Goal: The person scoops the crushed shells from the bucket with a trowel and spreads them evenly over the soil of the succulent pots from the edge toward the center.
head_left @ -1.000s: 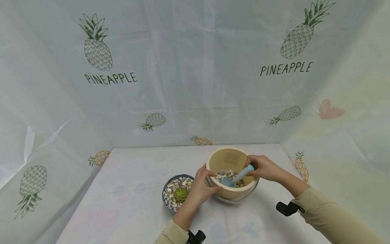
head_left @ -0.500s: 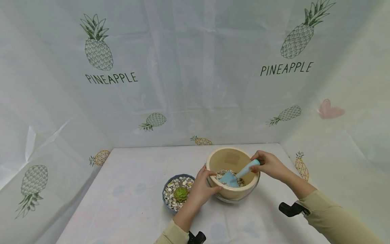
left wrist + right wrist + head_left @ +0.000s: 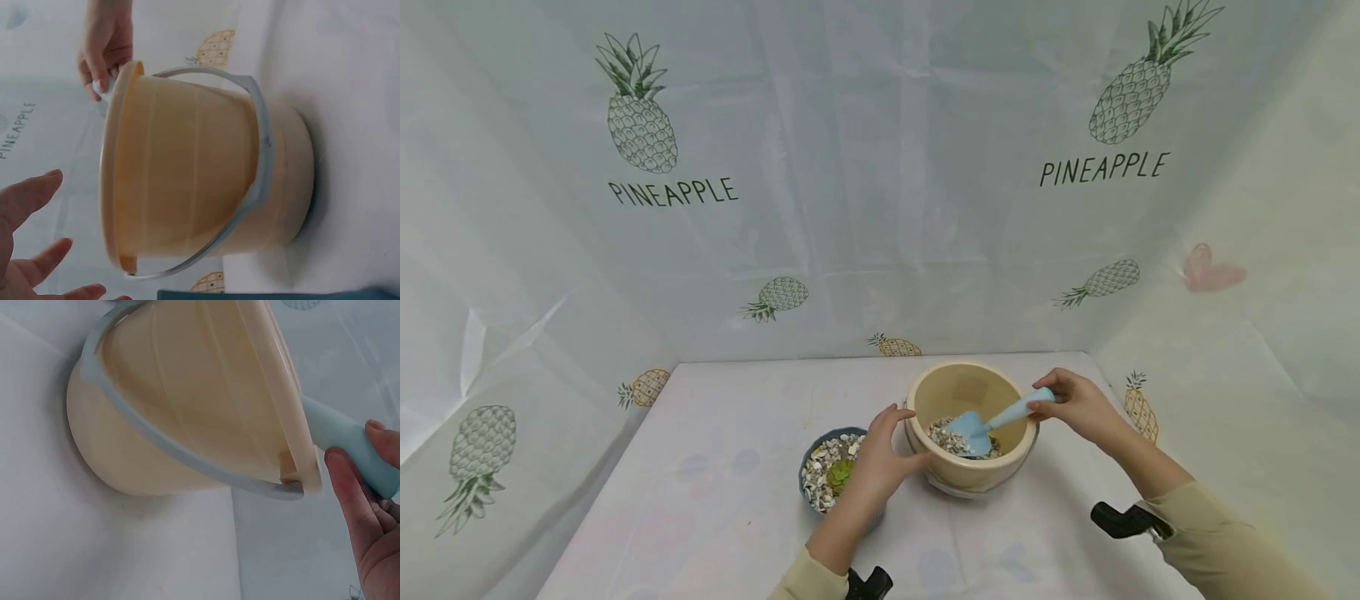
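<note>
A cream bucket with a grey handle stands on the table, holding a layer of small mixed gravel. My right hand pinches the end of a light blue toy shovel, whose blade lies over the gravel inside the bucket. Fingers spread, my left hand is at the bucket's left side; in the left wrist view its fingertips stand apart from the rim. Partly behind my left forearm sits a blue pot of pale stones with a green succulent.
A white cloth with faint prints covers the table. Pale sheets printed with pineapples hang behind and at both sides. The blue pot stands close to the left of the bucket.
My right hand has moved right and slightly up with the shovel, and the blade now shows more fully. My left hand has come off the bucket's rim and shifted slightly left.
</note>
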`<action>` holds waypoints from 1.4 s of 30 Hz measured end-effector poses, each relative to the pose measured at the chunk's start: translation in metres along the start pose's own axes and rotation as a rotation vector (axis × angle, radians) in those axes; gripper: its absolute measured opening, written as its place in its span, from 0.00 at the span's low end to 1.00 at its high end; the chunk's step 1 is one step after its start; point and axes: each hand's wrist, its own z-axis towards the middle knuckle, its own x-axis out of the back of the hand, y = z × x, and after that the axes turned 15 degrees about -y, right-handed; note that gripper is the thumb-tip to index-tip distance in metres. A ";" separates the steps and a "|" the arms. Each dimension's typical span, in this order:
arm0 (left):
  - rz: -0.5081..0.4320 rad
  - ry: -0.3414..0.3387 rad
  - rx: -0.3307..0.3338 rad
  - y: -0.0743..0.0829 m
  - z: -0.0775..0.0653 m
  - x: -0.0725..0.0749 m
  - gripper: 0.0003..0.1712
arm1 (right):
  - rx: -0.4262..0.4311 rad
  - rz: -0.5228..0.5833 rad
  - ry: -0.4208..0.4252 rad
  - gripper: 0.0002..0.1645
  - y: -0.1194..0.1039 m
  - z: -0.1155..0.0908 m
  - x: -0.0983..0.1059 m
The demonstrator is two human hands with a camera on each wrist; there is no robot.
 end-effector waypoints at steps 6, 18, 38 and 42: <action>0.052 0.024 0.024 0.000 -0.005 0.012 0.38 | -0.001 0.023 0.079 0.21 0.004 -0.005 0.000; 0.123 0.013 0.053 -0.015 -0.025 0.060 0.32 | 0.062 0.060 0.164 0.23 0.004 -0.014 0.001; 0.139 -0.535 -0.051 -0.106 -0.023 0.142 0.47 | 0.195 0.242 0.134 0.14 -0.014 0.004 -0.028; 0.116 -0.698 -0.097 -0.114 -0.022 0.160 0.58 | 0.170 0.249 0.112 0.19 -0.020 0.008 -0.035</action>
